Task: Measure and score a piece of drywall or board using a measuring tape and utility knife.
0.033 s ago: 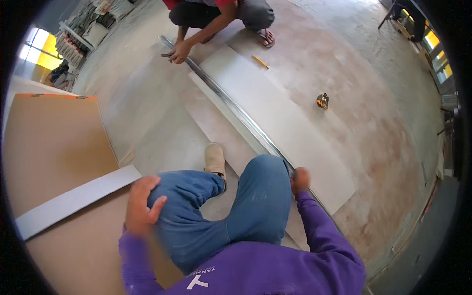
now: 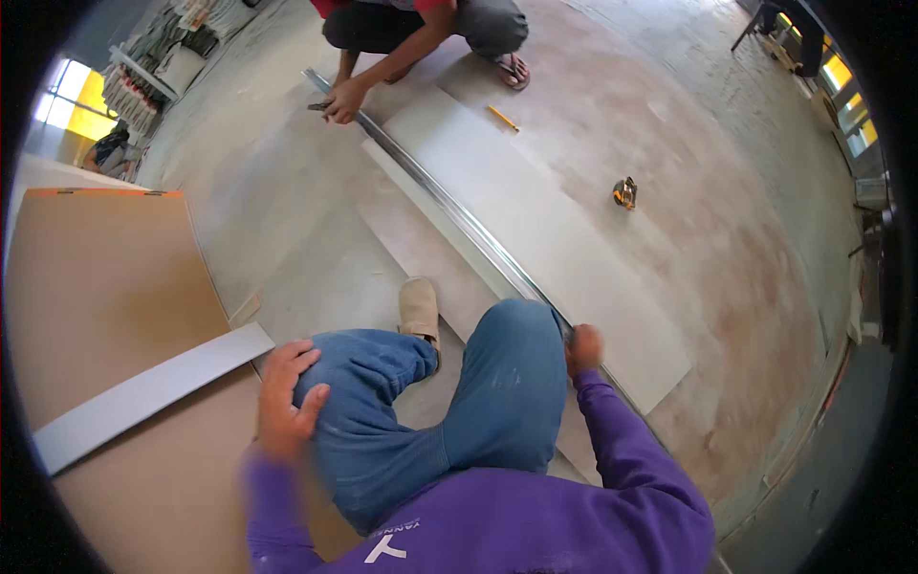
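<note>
My left hand (image 2: 290, 397) rests on my bent left leg, its thumb apart from the fingers. Beside my right knee, my right hand (image 2: 585, 350) is closed in a fist at the edge of a long metal profile (image 2: 469, 225); what it grips is hidden. The shiny profile runs diagonally across a pale flat board (image 2: 564, 249) on the floor. At its far end, a crouching co-worker's hand (image 2: 344, 101) holds a small dark tool (image 2: 318, 106) against or close to the profile.
A yellow pencil-like stick (image 2: 503, 119) and a black-and-orange tape measure (image 2: 625, 193) lie right of the board. To my left, a white strip (image 2: 158, 390) crosses large brown panels (image 2: 105, 297). Stacked bags (image 2: 134, 96) and another person (image 2: 110, 151) are at the far left.
My left hand has shifted slightly to the right on my leg. My right hand keeps its place by the profile. The far scene sits slightly further left in view.
</note>
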### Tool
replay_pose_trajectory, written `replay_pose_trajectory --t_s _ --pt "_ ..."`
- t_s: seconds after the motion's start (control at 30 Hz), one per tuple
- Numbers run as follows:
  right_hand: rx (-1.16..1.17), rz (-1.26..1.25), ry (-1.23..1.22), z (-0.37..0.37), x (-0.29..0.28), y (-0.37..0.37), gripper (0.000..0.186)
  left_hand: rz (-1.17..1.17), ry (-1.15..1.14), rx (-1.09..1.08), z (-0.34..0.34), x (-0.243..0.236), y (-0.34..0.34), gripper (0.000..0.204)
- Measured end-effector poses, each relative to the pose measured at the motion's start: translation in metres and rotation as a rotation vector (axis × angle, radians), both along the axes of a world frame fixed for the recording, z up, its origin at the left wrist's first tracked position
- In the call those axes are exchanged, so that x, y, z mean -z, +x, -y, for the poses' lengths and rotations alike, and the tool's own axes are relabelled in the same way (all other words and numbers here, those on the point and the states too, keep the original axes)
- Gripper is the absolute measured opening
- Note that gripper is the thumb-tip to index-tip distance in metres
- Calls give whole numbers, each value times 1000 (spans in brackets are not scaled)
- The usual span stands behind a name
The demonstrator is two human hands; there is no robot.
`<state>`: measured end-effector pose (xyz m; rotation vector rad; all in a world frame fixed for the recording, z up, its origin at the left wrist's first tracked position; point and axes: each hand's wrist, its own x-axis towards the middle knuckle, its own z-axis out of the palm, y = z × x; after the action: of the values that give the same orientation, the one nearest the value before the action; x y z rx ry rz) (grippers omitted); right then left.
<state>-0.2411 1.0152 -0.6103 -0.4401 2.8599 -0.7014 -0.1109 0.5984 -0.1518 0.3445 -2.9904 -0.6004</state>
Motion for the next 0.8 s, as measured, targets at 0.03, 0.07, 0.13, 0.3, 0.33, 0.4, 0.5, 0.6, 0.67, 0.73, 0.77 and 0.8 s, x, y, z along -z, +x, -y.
replay_pose_trajectory --t_s 0.03,0.07,0.13,0.3,0.33,0.4,0.5,0.6,0.67,0.73,0.77,0.8 --pt "12 -9 15 9 -5 0 53 -111 51 -33 -6 10 3 35" --pt "33 -22 44 8 -8 -4 49 -172 117 -83 -9 22 -5 35" --pt "56 -26 124 -4 17 0 47 -138 158 -56 -2 23 -27 34" --pt "77 -116 123 -8 33 1 43 -84 242 -57 18 21 -48 31" --pt "92 -97 98 -8 33 3 45 -84 231 -59 20 21 -50 31" --pt "118 -76 68 -3 25 -2 47 -81 215 -51 23 24 -56 31" --pt "117 -27 34 8 1 -6 54 -98 205 -68 31 29 -49 31" --pt "134 -4 71 7 -2 -6 60 -109 221 -90 37 37 -45 33" --pt "152 15 69 7 -1 -6 60 -121 241 -103 39 39 -45 34" --pt "163 0 55 6 3 -4 60 -121 248 -102 41 41 -46 34" --pt "174 -14 41 6 6 -2 60 -121 253 -100 42 41 -46 34" --pt "170 -14 37 6 8 -1 60 -122 249 -103 43 40 -46 34"
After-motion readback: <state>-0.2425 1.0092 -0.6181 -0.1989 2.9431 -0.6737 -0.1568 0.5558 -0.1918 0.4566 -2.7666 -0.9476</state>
